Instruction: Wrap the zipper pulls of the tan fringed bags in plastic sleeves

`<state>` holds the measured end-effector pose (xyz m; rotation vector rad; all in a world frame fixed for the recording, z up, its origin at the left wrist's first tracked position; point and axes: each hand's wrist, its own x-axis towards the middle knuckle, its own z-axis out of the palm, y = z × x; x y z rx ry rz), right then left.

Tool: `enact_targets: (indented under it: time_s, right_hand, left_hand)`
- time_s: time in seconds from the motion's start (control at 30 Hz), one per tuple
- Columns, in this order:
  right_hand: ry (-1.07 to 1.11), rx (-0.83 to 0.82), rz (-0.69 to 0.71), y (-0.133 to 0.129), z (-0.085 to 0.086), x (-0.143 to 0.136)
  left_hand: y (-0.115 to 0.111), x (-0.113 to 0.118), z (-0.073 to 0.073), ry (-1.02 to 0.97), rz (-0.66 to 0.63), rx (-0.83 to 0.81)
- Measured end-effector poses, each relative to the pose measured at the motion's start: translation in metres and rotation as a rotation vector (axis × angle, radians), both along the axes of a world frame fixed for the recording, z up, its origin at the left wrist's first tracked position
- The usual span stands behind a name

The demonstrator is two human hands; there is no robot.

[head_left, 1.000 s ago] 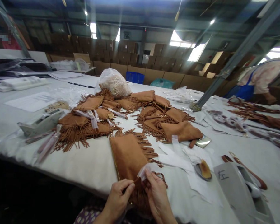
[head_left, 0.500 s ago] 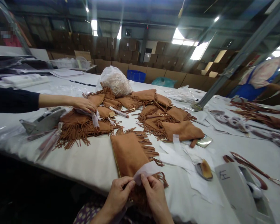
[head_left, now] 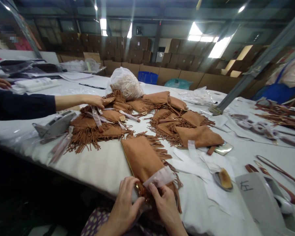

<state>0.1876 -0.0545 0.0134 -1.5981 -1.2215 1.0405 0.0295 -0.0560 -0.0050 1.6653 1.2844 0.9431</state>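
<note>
A tan suede bag (head_left: 142, 157) with long fringe lies at the table's near edge, its gold zipper facing left. My left hand (head_left: 124, 203) rests by the bag's zipper side, fingers stretched and thumb apart, close to some gold hardware (head_left: 141, 196). Between thumb and fingers, my right hand (head_left: 167, 205) pinches a translucent whitish strip (head_left: 161, 177) lying across the bag's lower part. The bag's lowest end is partly hidden by my hands.
A co-worker's dark sleeve and hand (head_left: 94, 101) reach over fringed bags (head_left: 98, 131) at left. More bags (head_left: 199, 136), white paper strips (head_left: 186, 165), a dish with a yellowish piece (head_left: 225, 178) and a grey tape dispenser (head_left: 258, 200) stand to the right. A metal post (head_left: 241, 83) rises behind.
My left hand has let go of the strip and moved to the bag's zipper side. The strip now lies flatter across the bag. The co-worker's hand has lifted from the left pile.
</note>
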Motion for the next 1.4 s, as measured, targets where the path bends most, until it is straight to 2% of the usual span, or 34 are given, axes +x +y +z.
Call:
enact_targets:
  time_s: [0.03,0.1,0.23,0.4,0.47,0.53,0.6,0.67,0.7,0.77,0.83,0.97,1.1,1.27,1.4]
  right_hand:
    - [0.008,-0.001,0.003,0.0,0.001,-0.001]
    - [0.034,-0.001,0.012,-0.001,0.004,-0.004]
    - [0.077,0.01,0.023,-0.005,0.003,-0.008]
    - [-0.152,0.181,0.007,-0.016,-0.023,-0.007]
    - [-0.205,0.219,0.022,-0.02,-0.034,-0.005]
    - [-0.259,0.257,0.042,-0.023,-0.042,-0.005]
    - [-0.329,0.365,0.09,-0.025,-0.045,-0.007]
    - [-0.421,0.546,0.174,-0.027,-0.047,-0.011]
    - [-0.477,0.636,0.214,-0.029,-0.047,-0.014]
    - [-0.577,0.772,0.29,-0.032,-0.049,-0.017]
    - [-0.628,0.79,0.324,-0.034,-0.05,-0.017]
    - [-0.693,0.641,0.287,-0.032,-0.047,-0.005]
    - [-0.693,0.64,0.35,-0.023,-0.048,0.0]
    - [-0.57,0.67,0.416,-0.019,-0.051,-0.001]
    - [-0.487,0.743,0.485,-0.018,-0.049,0.003]
  left_hand:
    - [-0.002,-0.001,-0.001,0.049,0.018,-0.007]
    - [-0.005,0.0,-0.002,0.074,-0.035,-0.087]
    - [-0.005,0.01,-0.003,-0.126,-0.144,-0.224]
    - [0.0,0.016,-0.005,-0.323,-0.155,-0.325]
    - [-0.001,0.013,-0.009,-0.411,-0.167,-0.365]
    - [-0.004,0.007,-0.012,-0.535,-0.124,-0.441]
    - [-0.01,-0.003,-0.012,-0.634,0.025,-0.583]
    - [-0.018,-0.014,-0.01,-0.687,0.148,-0.811]
    - [-0.021,-0.019,-0.008,-0.714,0.158,-0.917]
    - [-0.027,-0.027,-0.007,-0.775,0.073,-1.021]
    - [-0.028,-0.031,-0.009,-0.767,-0.004,-0.972]
    - [-0.02,-0.033,-0.022,-0.492,-0.002,-0.797]
    - [-0.01,-0.029,-0.027,-0.334,-0.024,-0.682]
    - [-0.004,-0.019,-0.018,-0.176,0.046,-0.626]
    - [-0.002,-0.015,-0.001,0.072,0.061,-0.305]
